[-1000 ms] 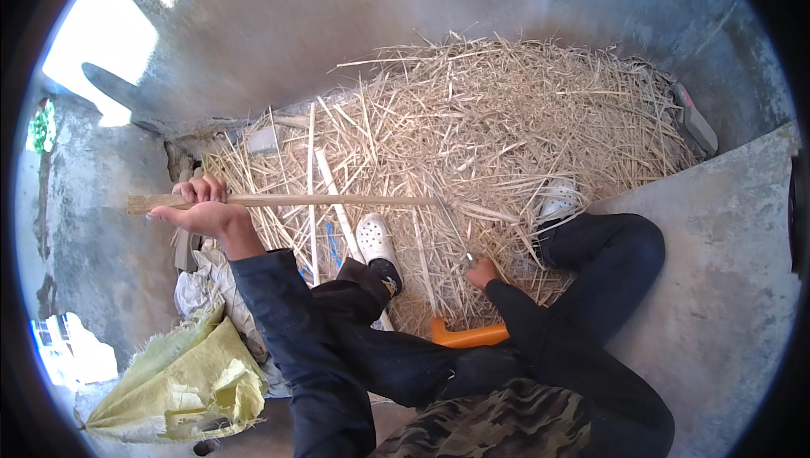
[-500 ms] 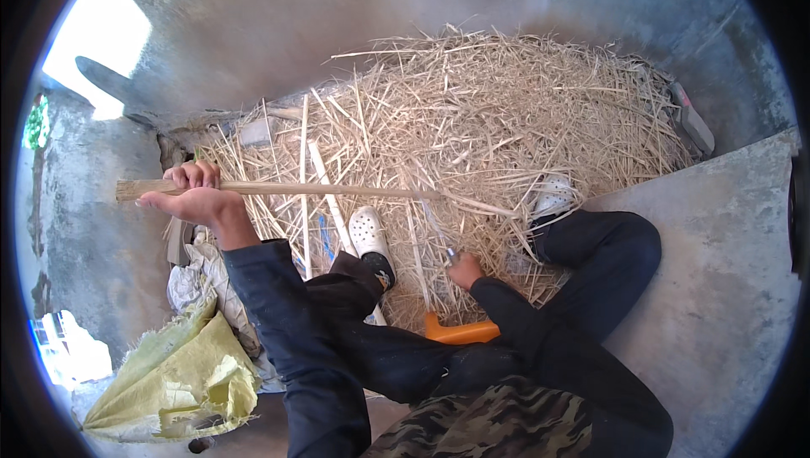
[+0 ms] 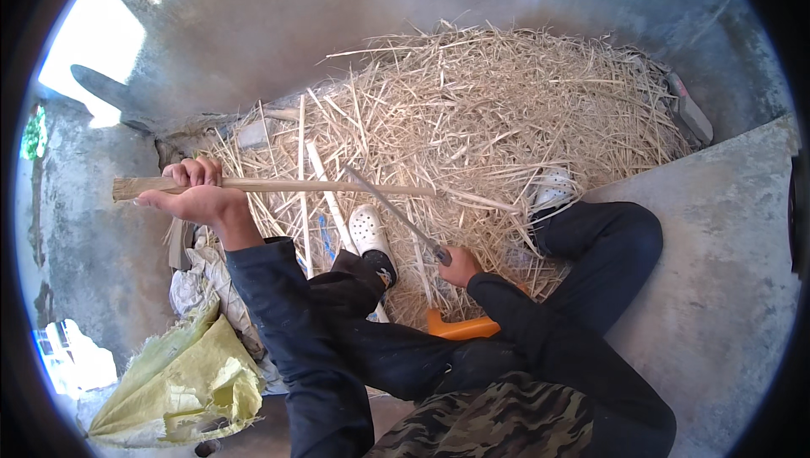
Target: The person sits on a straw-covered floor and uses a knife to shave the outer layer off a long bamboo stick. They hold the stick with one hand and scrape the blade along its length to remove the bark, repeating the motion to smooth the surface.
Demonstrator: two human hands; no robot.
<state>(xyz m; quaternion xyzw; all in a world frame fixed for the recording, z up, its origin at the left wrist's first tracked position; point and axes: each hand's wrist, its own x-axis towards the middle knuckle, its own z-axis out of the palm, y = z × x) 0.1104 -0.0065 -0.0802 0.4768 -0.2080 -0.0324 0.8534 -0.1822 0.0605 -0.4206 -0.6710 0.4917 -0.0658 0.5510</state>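
Out to the right from the curled fingers of my left hand [image 3: 202, 192] runs one long wooden strip [image 3: 337, 185], gripped near its thicker end, which pokes out on the other side of the palm. My right hand [image 3: 461, 266], below the strip's far end, has its fingers wrapped round the handle of a knife [image 3: 392, 209]; the blade slants up and leftward from them and crosses the strip in view. Contact of edge and wood: cannot tell. Progress, judged: mid-work on this piece. Beyond the right fingers lies a broad heap of shavings [image 3: 523, 104], which suggests plenty of trimming already done. The strip is in one piece and looks slimmer away from the left fingers, though the viewing angle may account for some of that; how much paring is left, cannot tell. Between the two hands, farther out than the left fingers, lie loose pale strips [image 3: 303, 154]; whether finished or waiting, undetermined. Piece in hand not yet set down, so provisionally logged as incomplete.
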